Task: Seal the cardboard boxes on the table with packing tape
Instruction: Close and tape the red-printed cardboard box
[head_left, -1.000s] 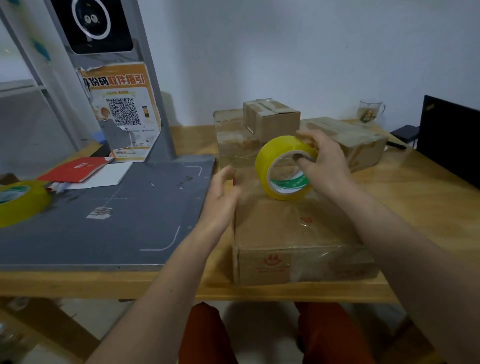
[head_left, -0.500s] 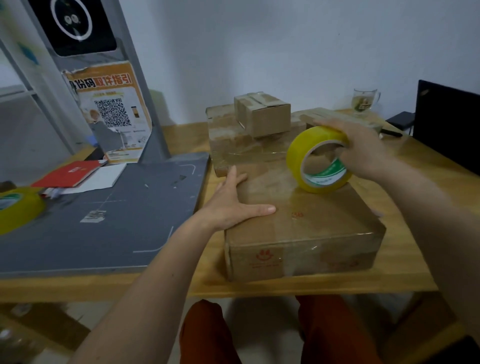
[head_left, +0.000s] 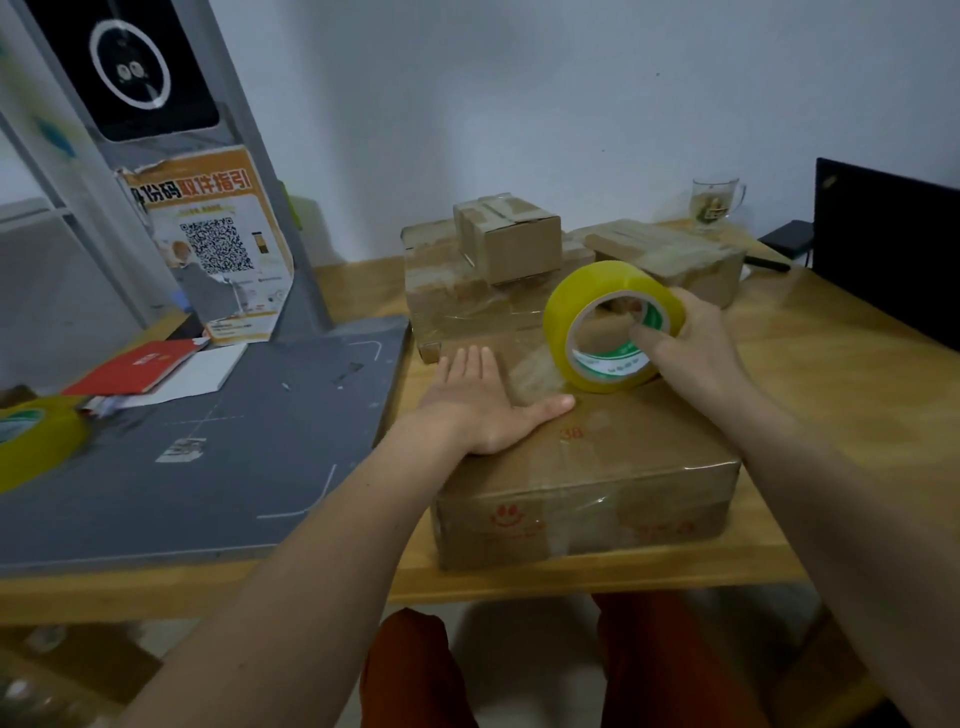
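Note:
A flat cardboard box (head_left: 613, 467) lies at the front edge of the wooden table (head_left: 841, 395). My left hand (head_left: 478, 410) presses flat on its top left part, fingers straight and thumb stretched right. My right hand (head_left: 691, 348) grips a yellow tape roll (head_left: 608, 322), thumb through its core, with the roll standing on the box top. A clear strip of tape (head_left: 535, 371) runs from the roll toward my left thumb. Behind stand a wide taped box (head_left: 452, 296), a small box (head_left: 514, 239) on top of it, and another box (head_left: 670, 254) to the right.
A grey mat (head_left: 208, 447) with a stand and QR poster (head_left: 213, 244) covers the table's left. A second yellow tape roll (head_left: 31, 441) sits at the far left, near a red booklet (head_left: 135, 364). A glass mug (head_left: 717, 202) and a black screen (head_left: 888, 249) stand at the right.
My right hand has lowered the tape roll onto the box top and brought it closer to my left hand. My left hand stays flat on the box. The box has hardly moved.

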